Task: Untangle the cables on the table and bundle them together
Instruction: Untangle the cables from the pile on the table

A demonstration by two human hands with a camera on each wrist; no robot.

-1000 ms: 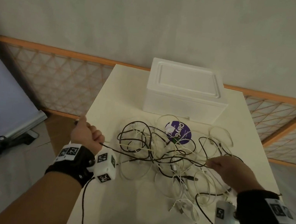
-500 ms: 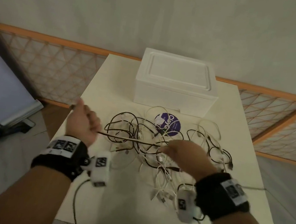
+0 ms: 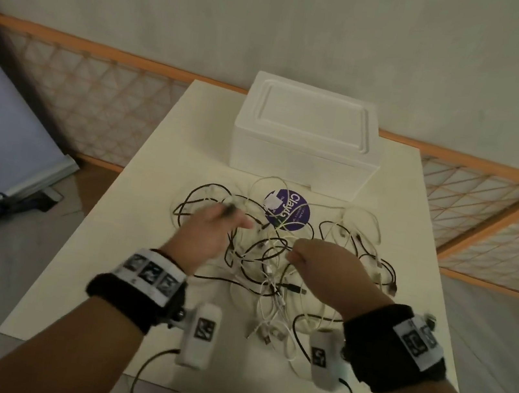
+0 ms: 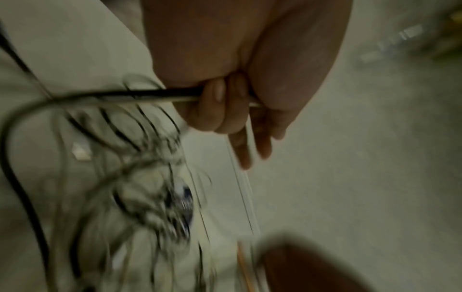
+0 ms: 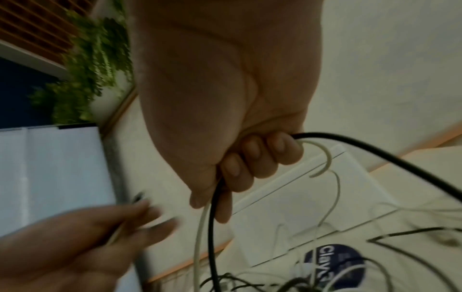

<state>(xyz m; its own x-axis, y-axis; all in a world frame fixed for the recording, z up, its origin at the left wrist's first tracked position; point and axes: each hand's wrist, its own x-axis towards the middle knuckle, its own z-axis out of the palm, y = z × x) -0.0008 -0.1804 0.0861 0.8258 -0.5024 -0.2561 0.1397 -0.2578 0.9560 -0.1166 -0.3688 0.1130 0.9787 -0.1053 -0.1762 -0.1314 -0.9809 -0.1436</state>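
Table under tangled cables, strands every way.

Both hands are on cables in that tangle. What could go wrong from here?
1. The right hand grips a black cable and a white cable together; pulling both may tighten the tangle rather than free one.
2. Loops lie across the purple disc; a hard pull may drag it along.
3. The left hand is motion-blurred; its black cable could slip.
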